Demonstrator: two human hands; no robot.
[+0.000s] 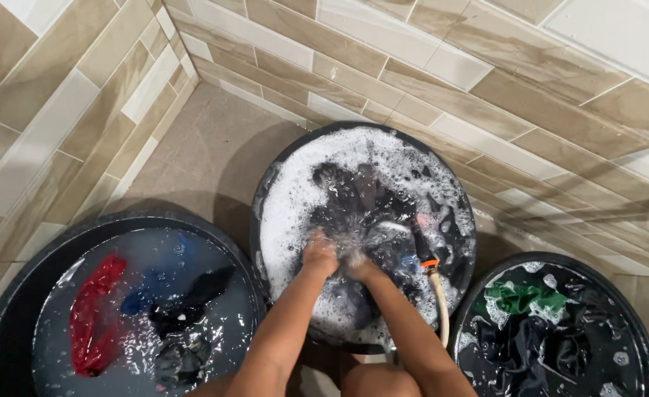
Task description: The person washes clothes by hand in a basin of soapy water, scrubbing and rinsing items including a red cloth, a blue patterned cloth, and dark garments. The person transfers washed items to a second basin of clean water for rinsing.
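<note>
Both your left hand (320, 254) and right hand (359, 265) are fisted around dark cloth (368, 213) in the sudsy middle basin (265, 191). Hose (436, 294) dips in just right of them.

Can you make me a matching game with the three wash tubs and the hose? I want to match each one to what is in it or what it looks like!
Things:
1. left tub
2. middle tub
3. right tub
4. hose

Clues:
A. holds a green cloth among dark ones
B. full of white foam, both hands in it
C. holds a red cloth in cloudy water
D. has an orange ring, end dips into the foam

Pairs: 1-C, 2-B, 3-A, 4-D
</note>
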